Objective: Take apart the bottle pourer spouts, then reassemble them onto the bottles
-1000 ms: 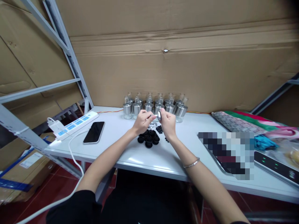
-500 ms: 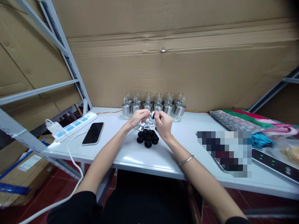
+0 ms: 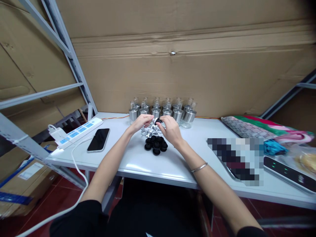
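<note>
My left hand pinches a small white piece between thumb and fingertips. Against it, my right hand grips a round black cap with a pale rim facing left. The two parts meet or nearly meet; fingers hide the exact contact. Just below both hands lies a heap of shiny white pieces, their shape hard to make out. Nearer to me is a pile of several black caps. Glass bottles with silver bands stand upright in two rows behind the hands.
At left, a phone lies beside a white power strip with a cable. A pixelated patch, a dark device with green lights and colourful fabric occupy the right. Cardboard backs the table.
My right hand has loosened from a tight fist into a fingertip hold on the cap, which now shows more. Both hands and the cap have shifted slightly left.
</note>
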Demonstrator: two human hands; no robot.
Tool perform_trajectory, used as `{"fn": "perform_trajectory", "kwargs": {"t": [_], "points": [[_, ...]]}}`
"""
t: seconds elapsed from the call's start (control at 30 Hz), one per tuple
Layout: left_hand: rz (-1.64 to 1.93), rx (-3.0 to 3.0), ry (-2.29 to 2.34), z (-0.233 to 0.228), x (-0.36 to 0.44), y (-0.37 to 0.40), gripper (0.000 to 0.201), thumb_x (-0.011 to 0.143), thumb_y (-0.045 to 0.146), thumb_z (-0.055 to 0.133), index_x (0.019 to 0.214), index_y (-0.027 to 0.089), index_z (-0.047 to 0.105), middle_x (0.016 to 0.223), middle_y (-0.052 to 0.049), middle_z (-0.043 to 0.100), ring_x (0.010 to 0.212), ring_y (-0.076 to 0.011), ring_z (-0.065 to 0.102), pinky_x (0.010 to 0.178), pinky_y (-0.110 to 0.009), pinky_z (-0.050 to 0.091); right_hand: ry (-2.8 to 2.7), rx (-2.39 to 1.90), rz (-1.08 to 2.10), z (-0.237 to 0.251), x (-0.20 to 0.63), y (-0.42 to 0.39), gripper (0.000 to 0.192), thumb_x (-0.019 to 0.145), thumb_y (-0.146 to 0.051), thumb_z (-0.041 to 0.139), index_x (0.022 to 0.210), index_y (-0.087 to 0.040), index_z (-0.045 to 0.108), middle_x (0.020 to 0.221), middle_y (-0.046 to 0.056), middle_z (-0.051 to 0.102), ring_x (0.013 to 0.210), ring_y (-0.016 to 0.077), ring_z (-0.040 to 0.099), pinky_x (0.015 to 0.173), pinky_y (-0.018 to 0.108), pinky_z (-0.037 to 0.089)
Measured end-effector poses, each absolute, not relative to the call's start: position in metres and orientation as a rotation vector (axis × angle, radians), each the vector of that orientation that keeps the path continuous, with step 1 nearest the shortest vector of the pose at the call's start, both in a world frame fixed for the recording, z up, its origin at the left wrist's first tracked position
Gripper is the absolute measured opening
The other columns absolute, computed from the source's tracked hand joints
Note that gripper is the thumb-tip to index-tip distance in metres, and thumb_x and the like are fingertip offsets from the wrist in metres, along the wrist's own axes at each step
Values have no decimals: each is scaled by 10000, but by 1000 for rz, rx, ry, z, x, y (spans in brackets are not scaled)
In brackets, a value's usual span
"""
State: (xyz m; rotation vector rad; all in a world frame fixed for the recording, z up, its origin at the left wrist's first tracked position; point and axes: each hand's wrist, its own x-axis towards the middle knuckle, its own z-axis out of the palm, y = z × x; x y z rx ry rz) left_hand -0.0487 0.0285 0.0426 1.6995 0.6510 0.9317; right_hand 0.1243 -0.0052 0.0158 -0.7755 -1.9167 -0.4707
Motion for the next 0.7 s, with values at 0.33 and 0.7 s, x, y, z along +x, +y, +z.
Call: {"fn": "perform_trajectory", "kwargs": {"t": [0.33,0.7], "points": [[962,1694,668,36,-43,29,524,722,627,571,565,186,336,473,88,266,397,-42,259,396,-207,242,-1970,-801,-354,19,129,-10,172,902,-295,447,972,-175,548,992,144,627,937,253,566,801,408,454],[1191,2461,1032,30,-38,17,352,940,444,308,860,175,520,639,22,522,647,-127,500,687,-231,346,-1523,-918,641,26,135,-8,340,820,-512,477,867,-181,542,789,36,613,747,165,584,663,302,459]]}}
